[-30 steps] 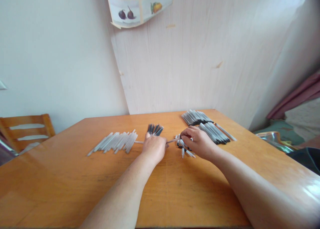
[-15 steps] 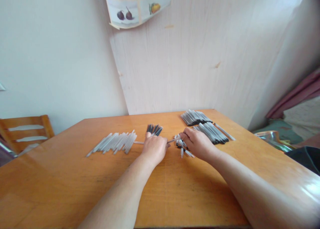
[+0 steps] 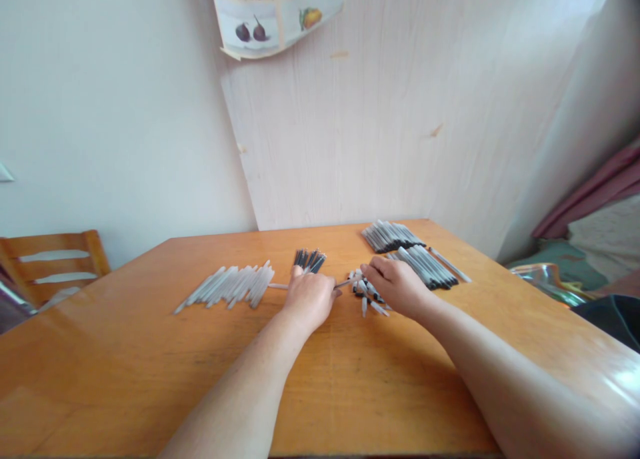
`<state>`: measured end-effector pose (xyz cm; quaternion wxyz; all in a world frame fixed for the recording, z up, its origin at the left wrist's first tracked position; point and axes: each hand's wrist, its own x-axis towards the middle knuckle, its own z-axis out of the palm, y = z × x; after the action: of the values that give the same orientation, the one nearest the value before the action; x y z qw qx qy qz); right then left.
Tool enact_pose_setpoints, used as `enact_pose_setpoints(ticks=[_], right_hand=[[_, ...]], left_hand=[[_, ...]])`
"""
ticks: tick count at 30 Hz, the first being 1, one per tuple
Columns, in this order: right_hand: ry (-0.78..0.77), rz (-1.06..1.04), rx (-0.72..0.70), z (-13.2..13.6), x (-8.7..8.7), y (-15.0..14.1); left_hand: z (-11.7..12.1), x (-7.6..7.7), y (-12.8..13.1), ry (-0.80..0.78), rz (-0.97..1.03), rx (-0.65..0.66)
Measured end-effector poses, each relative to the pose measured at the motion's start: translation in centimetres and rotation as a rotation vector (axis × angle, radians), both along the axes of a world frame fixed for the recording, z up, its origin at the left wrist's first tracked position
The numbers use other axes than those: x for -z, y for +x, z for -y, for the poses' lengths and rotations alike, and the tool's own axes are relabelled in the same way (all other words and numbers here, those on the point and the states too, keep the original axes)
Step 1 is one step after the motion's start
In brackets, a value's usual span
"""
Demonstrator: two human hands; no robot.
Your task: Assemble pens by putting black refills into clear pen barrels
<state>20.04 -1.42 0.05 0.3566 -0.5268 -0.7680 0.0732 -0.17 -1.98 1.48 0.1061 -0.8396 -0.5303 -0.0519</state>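
My left hand [image 3: 311, 297] is closed around a slim pen [image 3: 345, 283], whose pale rear end sticks out on the left and whose darker end points right. My right hand [image 3: 395, 282] pinches at that right end; the small part between its fingertips is mostly hidden. Just below and beside my right fingers lies a loose heap of white and black pen caps [image 3: 364, 289]. Behind my left hand is a bunch of dark refills [image 3: 311, 259], partly covered by it. Clear empty-looking pen barrels [image 3: 230, 285] lie side by side to the left.
Two groups of black-ended pens, a back stack [image 3: 393, 235] and a nearer row [image 3: 425, 265], lie at the right rear, with a single pen [image 3: 450, 264] beside them. The wooden table [image 3: 330, 392] meets the wall behind. A wooden chair [image 3: 55, 262] stands at left.
My right hand has shifted very slightly right, showing a little more of the cap heap. My left hand keeps its hold on the pen.
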Motion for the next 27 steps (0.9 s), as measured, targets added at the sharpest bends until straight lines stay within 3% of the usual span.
enact_pose_setpoints(ticks=[27], right_hand=[[-0.049,-0.077,-0.039,0.10,-0.25,0.52]], left_hand=[[-0.08,0.06,0.07,-0.031,0.030,0.006]])
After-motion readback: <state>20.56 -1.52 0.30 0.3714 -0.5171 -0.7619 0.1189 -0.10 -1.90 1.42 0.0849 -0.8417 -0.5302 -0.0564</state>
